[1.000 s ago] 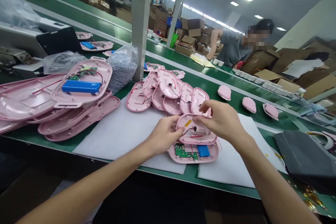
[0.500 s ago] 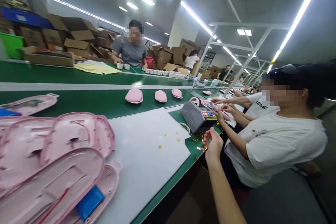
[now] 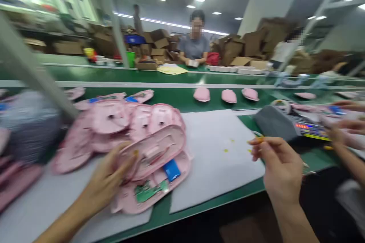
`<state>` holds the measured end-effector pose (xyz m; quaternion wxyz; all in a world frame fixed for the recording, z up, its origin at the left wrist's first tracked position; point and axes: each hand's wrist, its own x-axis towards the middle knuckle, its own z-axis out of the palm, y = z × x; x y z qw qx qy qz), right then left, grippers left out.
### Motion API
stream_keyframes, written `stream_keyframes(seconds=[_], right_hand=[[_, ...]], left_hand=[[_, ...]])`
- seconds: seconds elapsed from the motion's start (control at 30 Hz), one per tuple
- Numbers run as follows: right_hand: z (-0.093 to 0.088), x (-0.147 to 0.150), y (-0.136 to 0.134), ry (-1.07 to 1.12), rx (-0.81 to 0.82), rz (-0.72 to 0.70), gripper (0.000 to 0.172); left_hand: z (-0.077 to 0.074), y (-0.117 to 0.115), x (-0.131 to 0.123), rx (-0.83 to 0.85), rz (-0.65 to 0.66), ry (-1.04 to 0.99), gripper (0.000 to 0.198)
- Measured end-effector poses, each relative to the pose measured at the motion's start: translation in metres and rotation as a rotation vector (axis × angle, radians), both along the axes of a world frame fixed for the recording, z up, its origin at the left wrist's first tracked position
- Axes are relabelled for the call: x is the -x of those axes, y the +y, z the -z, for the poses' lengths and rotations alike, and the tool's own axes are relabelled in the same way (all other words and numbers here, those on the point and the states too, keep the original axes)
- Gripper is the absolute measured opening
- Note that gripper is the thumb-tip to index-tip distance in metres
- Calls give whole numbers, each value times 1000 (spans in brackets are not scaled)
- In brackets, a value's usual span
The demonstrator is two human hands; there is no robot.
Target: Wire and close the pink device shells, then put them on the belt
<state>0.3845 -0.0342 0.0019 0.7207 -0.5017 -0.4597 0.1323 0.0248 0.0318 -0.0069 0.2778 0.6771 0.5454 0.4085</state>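
My left hand (image 3: pixel 110 176) grips one end of an oval pink plastic shell (image 3: pixel 159 146), thumb on its inner face and the other fingers behind it. A red wire shows inside the shell, and a small yellow spot sits by the thumb. Just below is a second pink shell half (image 3: pixel 129 201) with a green circuit board (image 3: pixel 149 191) and a blue block (image 3: pixel 172 170). Over the white sheet's right edge, my right hand (image 3: pixel 281 165) pinches a small amber piece of tape (image 3: pixel 259 140) between thumb and fingertips.
More pink shells (image 3: pixel 111 117) are piled behind my left hand. Yellow bits (image 3: pixel 226 150) lie on the white sheet (image 3: pixel 205 182). A grey tape dispenser (image 3: pixel 275 123) with a lit display stands at right, beside a co-worker's hands (image 3: pixel 346 127). Closed pink cases (image 3: pixel 229 96) rest farther back.
The view has swung left. My left hand has come into view, holding the pink shell. My right hand has come away from beside the dispenser, and amber tape now shows in its fingers.
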Motion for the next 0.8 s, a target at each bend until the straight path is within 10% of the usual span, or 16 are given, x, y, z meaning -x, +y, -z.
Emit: stream_keyframes(seconds=[0.13,0.3,0.5,0.8], right_hand=[[-22,131,18,-797,-198,-616,16],[-7,193,59,-1404,-337,-589,21],[-3,188,52,-1076,-76,-795,15],[2,212,25,-860,182,-673,19]], left_hand=[[3,-16,9,63,9,-78,47],[11,-20,0,14,11,-272,44],[17,-26,5,-14,20,-422,36],[16,-37,4,103,132,-800,27]])
